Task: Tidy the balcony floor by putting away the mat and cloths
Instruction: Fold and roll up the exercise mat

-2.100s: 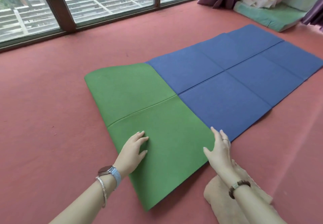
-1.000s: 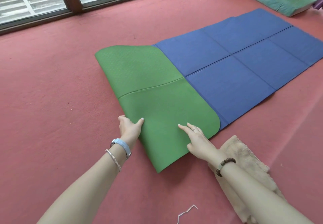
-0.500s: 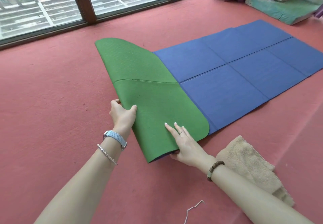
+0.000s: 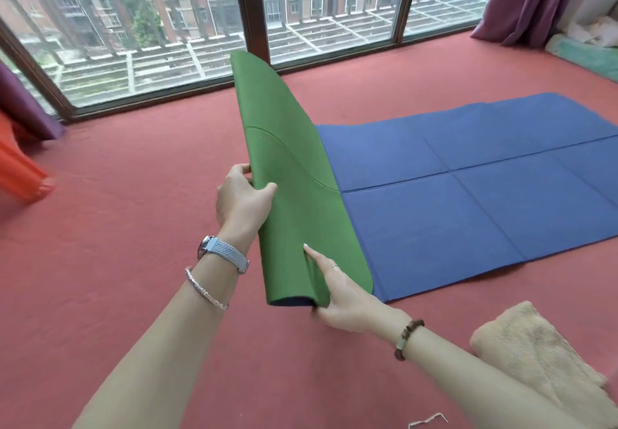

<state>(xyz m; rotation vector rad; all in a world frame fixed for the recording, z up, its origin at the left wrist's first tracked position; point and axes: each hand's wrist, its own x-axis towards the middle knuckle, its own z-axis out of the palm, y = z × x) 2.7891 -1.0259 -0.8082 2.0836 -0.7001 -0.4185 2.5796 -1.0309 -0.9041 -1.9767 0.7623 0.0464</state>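
Your left hand (image 4: pixel 242 198) pinches the mat (image 4: pixel 468 201) at the long edge of its turned-up end: the thumb lies on the green face and the other fingers curl behind the edge. Your right hand (image 4: pixel 341 298) holds the near corner of the same end, with the forefinger stretched straight along the green face. The thumb goes under the corner, where its tip is hidden. Between your two hands the green end stands steeply up, and the dark blue other side shows at the near corner. The rest of the mat lies flat with the blue side up, marked by fold lines, on the red carpet (image 4: pixel 133 228). A beige cloth (image 4: pixel 535 361) lies on the carpet near the mat's near edge, apart from it. A thin white string (image 4: pixel 428 422) lies nearer to you than the mat. The window (image 4: pixel 150 27) is beyond the mat's raised end.
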